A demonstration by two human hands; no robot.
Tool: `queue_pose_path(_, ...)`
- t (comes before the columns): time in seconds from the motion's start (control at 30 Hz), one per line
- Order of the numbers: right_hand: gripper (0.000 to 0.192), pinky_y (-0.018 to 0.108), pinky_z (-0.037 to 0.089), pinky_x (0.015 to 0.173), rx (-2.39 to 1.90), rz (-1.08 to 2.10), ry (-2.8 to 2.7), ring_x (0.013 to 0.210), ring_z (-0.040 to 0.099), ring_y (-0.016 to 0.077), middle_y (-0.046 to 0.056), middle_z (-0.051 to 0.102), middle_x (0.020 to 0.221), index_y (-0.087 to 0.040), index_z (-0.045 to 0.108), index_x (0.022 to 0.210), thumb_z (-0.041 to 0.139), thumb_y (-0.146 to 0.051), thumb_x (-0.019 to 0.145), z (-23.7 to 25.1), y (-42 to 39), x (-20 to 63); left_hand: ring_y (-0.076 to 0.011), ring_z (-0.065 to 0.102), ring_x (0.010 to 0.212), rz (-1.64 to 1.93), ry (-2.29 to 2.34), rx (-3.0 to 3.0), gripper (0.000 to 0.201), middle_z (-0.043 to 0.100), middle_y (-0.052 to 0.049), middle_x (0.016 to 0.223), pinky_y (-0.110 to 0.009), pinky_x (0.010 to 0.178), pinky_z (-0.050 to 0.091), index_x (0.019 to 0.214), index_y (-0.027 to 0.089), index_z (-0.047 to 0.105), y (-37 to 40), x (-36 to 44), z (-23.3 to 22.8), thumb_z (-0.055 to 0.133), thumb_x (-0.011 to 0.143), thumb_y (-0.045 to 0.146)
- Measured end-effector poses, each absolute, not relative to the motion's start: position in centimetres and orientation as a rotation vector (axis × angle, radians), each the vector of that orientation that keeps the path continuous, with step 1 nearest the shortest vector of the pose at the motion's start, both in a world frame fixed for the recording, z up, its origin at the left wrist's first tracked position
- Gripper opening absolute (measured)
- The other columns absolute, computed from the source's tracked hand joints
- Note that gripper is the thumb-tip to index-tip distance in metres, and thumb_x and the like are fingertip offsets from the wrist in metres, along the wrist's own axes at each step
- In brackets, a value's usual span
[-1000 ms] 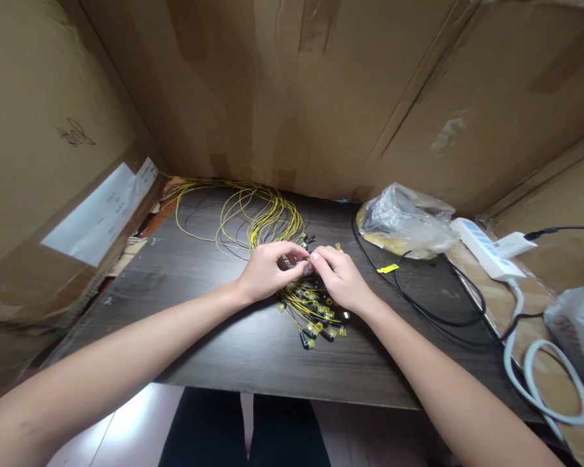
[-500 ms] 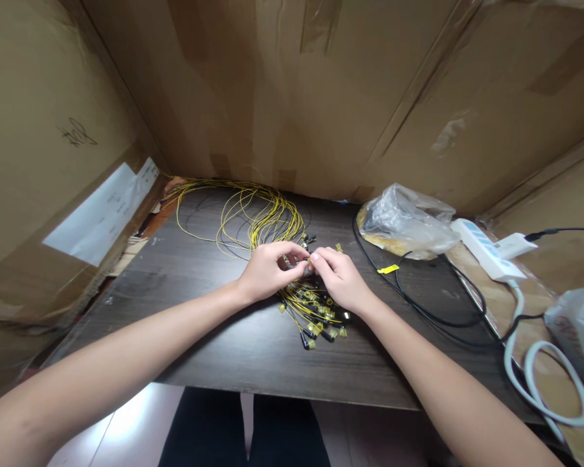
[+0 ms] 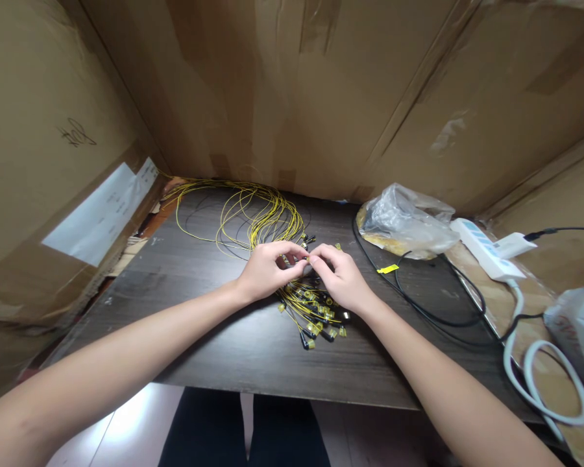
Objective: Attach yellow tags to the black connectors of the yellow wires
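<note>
Left hand (image 3: 267, 269) and right hand (image 3: 341, 277) meet fingertip to fingertip, both pinching one small connector (image 3: 304, 262) (detail too small to resolve) above the yellow cable bundle (image 3: 272, 224) on the dark table (image 3: 209, 331).

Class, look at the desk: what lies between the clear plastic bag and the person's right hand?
In the head view: black cable, a small yellow tag, otherwise bare desk.

Dim, warm light from above; soft shadows under forearms on the table (image 3: 209, 363). Bright glare on floor below table's near edge. Wide-angle bending w/ mild blur toward frame edges.
</note>
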State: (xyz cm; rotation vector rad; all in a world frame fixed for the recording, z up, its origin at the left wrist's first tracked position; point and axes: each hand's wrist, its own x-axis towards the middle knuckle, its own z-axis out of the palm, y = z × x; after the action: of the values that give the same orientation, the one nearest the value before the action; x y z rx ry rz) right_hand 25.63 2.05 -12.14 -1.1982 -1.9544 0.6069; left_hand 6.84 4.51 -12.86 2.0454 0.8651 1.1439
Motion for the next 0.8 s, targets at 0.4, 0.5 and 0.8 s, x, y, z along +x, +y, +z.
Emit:
queue_pose_path(0.4, 0.036, 0.03, 0.037, 0.064, -1.165, 0.573, -1.948, 0.066, 0.05, 0.0169, 0.001, 0.053, 0.069, -0.021, 0.047, 0.071, 0.04, -0.034, 0.103, -12.55, 2.17, 25.32, -0.0099, 0.063, 0.062, 1.14, 0.879, 1.988, 0.012, 0.075, -0.003, 0.082, -0.02, 0.058, 0.05, 0.093, 0.016, 0.078, 4.74, 6.89, -13.02, 0.071, 0.086, 0.022)
queue_pose_path(0.5, 0.035, 0.03, 0.036, 0.064, -1.164, 0.562, -1.939, 0.066, 0.049, 0.0167, 0.001, 0.053, 0.068, -0.021, 0.047, 0.071, 0.04, -0.033, 0.103, -12.61, 2.15, 25.27, -0.0096, 0.062, 0.061, 1.146, 0.892, 1.968, 0.012, 0.076, -0.003, 0.081, -0.02, 0.058, 0.049, 0.092, 0.016, 0.078, 4.75, 6.9, -13.05, 0.072, 0.085, 0.022)
queue_pose_path(0.8, 0.038, 0.031, 0.036, 0.067, -1.187, 0.539, -1.982, 0.067, 0.05, 0.0178, 0.002, 0.054, 0.067, -0.021, 0.046, 0.069, 0.038, -0.033, 0.104, -12.56, 2.07, 25.25, -0.0095, 0.063, 0.064, 1.158, 0.872, 2.022, 0.01, 0.074, -0.002, 0.08, -0.018, 0.059, 0.051, 0.09, 0.015, 0.076, 4.63, 6.87, -12.95, 0.071, 0.084, 0.021)
